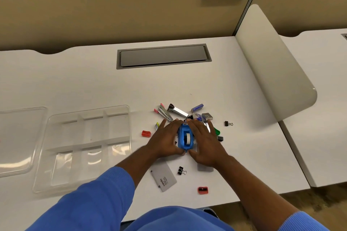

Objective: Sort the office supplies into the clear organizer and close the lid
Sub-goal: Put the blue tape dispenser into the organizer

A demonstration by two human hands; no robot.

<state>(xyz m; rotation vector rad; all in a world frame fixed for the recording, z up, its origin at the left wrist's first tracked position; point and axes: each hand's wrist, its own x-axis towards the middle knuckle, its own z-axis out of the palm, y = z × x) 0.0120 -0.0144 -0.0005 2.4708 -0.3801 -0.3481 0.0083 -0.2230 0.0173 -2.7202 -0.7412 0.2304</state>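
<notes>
A blue tape dispenser (185, 138) with a white roll sits in a pile of office supplies at the desk's middle. My left hand (165, 139) presses its left side and my right hand (203, 143) its right side, so both hands clasp it. The clear organizer (120, 110) with several compartments lies open to the left, and its clear lid (22, 140) lies flat further left. Around the hands lie two silver staplers (178, 110), an orange sharpener (146, 133), black binder clips (181, 170), a grey card (164, 177) and a red sharpener (202, 190).
A grey cable hatch (163, 56) is set into the white desk behind the pile. A curved beige divider (272, 62) rises at the right. The desk's front edge runs just below the red sharpener. A black binder clip (228, 123) lies apart at the right.
</notes>
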